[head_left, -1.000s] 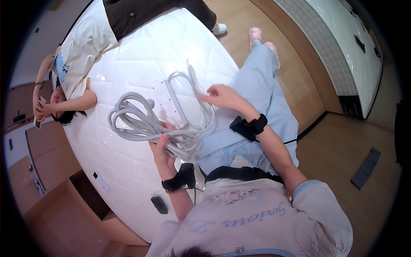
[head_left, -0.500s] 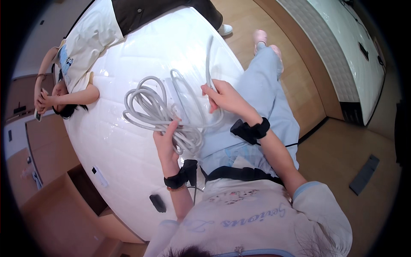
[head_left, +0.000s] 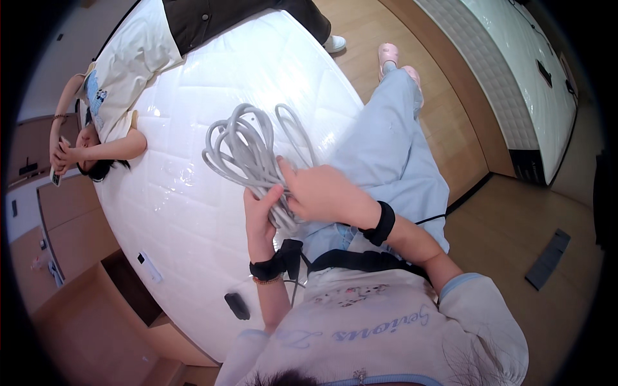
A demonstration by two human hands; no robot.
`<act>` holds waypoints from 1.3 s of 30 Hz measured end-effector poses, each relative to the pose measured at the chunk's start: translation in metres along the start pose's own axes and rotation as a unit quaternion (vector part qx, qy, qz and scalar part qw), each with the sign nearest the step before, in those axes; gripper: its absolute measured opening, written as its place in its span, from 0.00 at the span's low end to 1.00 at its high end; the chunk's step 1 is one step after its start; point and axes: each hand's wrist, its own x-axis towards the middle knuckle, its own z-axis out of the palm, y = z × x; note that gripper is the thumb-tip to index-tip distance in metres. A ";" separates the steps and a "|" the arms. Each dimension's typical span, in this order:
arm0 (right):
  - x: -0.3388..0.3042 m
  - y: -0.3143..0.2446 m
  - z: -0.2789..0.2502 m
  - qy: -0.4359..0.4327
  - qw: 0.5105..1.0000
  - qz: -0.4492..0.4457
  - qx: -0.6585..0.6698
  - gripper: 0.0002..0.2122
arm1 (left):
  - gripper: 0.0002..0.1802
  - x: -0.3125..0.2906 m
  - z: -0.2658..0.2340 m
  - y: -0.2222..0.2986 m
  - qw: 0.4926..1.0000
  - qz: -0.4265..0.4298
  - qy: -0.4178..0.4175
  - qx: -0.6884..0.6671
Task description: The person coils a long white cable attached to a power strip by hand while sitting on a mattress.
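Observation:
A grey cable point(head_left: 241, 141) is gathered in several loose loops just above the plastic-covered mattress point(head_left: 174, 212). My left hand point(head_left: 259, 215) grips the lower part of the bundle, its thumb pressed over the loops. Against the bundle's right side, my right hand point(head_left: 328, 196) is closed around the cable, with its index finger stretched along the loops. Its other fingertips are mostly hidden behind the hand. One separate narrow loop stands out beyond my right hand. Each wrist wears a black strap.
Another person point(head_left: 119, 83) lies across the mattress at the far left, holding a phone point(head_left: 56, 175). A black object point(head_left: 237, 305) and a white strip-shaped thing point(head_left: 149, 266) lie near the mattress's left edge. A second mattress point(head_left: 496, 77) stands at right; a grey flat piece point(head_left: 547, 259) is on the floor.
My right hand has come down and left from beside the coil onto it, bringing the raised length of cable in. The bundle in my left hand has shifted slightly right and up.

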 end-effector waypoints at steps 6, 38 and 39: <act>0.002 0.001 0.000 0.017 0.994 -0.099 0.042 0.30 | 0.19 0.003 -0.009 0.000 0.994 -0.010 0.062 -0.093; 0.017 0.009 0.009 0.163 0.983 -0.066 0.061 0.06 | 0.21 0.002 0.006 0.003 0.992 0.067 0.099 -0.046; 0.017 0.009 0.008 0.165 0.981 -0.081 0.062 0.06 | 0.21 -0.001 0.007 0.002 0.992 0.066 0.099 -0.046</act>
